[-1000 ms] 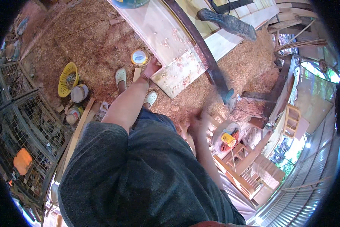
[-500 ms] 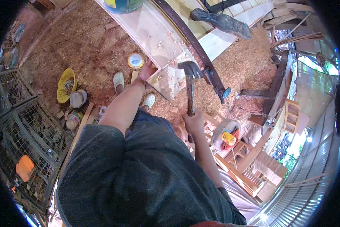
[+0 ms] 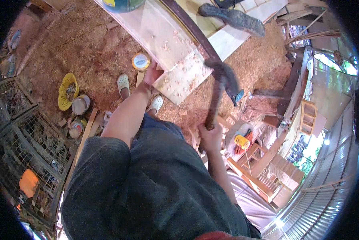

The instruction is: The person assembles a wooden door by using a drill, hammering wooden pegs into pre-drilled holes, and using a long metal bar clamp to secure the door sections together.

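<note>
My left hand [image 3: 150,75] grips the left corner of a pale board [image 3: 181,82], with some fingertips hidden. The board meets a longer light panel [image 3: 155,36]; both carry scattered shavings and lie beside a long dark beam [image 3: 195,40]. My right hand [image 3: 210,134] is closed round the wooden handle of a hammer [image 3: 216,98], held upright in the picture, its head blurred over the beam's lower end. Whether the head touches the beam I cannot tell. A round tub with a light lid [image 3: 140,61] is left of my left hand.
A shavings-covered floor [image 3: 51,56] holds a yellow basket [image 3: 66,92] and paint tubs [image 3: 80,105]. A black mallet-like object [image 3: 231,20] lies at the top. Wire cages [image 3: 35,156] stand left; wooden frames [image 3: 259,168] and a yellow can [image 3: 241,141] are right.
The hammer came up into clear view in my right hand, then swung rightward, with that hand moving slightly right. My left hand stays at the board's corner; the view has shifted a little.
</note>
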Motion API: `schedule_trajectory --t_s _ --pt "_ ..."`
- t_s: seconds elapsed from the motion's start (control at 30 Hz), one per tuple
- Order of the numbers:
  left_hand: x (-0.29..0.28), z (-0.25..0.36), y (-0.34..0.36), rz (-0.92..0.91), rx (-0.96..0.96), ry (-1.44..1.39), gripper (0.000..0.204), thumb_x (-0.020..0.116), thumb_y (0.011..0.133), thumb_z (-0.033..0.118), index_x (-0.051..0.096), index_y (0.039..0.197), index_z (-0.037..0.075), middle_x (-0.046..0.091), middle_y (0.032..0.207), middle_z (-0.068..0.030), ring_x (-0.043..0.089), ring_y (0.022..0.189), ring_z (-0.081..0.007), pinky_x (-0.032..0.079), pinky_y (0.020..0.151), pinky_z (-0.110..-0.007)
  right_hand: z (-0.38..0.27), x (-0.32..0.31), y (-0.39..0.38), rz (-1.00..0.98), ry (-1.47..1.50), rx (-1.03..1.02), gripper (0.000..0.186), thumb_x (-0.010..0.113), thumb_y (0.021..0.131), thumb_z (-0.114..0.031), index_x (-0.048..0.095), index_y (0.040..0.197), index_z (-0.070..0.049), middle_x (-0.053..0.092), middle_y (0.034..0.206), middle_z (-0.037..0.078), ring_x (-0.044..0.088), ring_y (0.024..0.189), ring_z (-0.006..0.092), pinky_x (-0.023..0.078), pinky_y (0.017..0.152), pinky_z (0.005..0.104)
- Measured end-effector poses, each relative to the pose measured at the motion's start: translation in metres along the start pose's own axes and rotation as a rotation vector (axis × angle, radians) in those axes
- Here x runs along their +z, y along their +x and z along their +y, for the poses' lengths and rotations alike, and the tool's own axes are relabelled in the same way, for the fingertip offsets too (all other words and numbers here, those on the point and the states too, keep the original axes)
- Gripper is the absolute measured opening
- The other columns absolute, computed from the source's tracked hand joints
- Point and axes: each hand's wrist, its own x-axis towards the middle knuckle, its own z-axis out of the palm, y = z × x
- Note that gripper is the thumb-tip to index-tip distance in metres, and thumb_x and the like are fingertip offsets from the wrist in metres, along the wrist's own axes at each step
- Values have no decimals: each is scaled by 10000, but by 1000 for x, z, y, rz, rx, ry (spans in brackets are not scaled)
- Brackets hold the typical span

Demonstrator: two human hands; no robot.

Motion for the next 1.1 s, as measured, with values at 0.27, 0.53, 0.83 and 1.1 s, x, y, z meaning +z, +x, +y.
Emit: schedule_trajectory --t_s 0.27,0.53,0.83,1.1 --pt "34 -6 -10 51 16 29 907 452 939 733 348 1557 77 433 1557 -189 475 1379 -385 386 1155 -536 40 24 35 114 -193 -267 260 748 877 -237 611 873 -16 601 695 75 612 652 187 497 625 348" --pt "26 0 -10 106 60 -26 753 379 1019 648 363 1550 115 445 1540 -198 494 1356 -402 411 1131 -546 58 14 11 -98 -227 108 306 740 840 -242 600 887 27 599 704 123 612 688 233 492 665 399" --pt "35 -8 0 152 218 174 887 505 945 705 326 1569 100 412 1566 -188 441 1391 -399 365 1162 -543 82 7 8 -62 -299 38 331 728 840 -277 613 923 22 637 734 169 636 722 320 500 711 451" --pt "30 -5 -6 43 145 135 841 455 976 672 327 1570 90 409 1577 -176 458 1392 -378 359 1171 -529 -20 -19 -14 -31 109 -53 293 728 908 -280 598 844 -26 557 656 64 548 633 168 455 614 359"
